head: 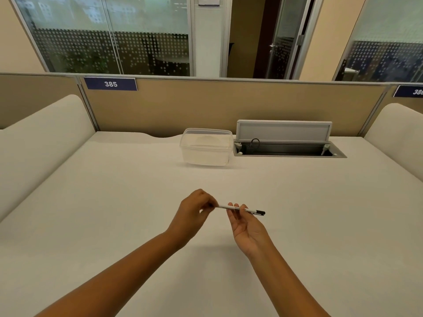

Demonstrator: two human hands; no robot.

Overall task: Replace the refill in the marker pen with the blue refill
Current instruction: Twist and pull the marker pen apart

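Observation:
A slim white marker pen (248, 210) with a black cap on its right end lies roughly level above the white table (114, 202), near the middle. My right hand (245, 223), palm up, holds the pen's barrel in its fingertips. At the pen's left end, my left hand (196, 211) pinches with thumb and fingers; what it grips there is hidden by the fingers. No blue refill is in view.
A clear plastic box (206, 147) stands at the back of the table, beside an open cable hatch (288, 149) with its lid raised. Low cream dividers (43, 136) flank the desk on both sides, and a tan partition closes the back.

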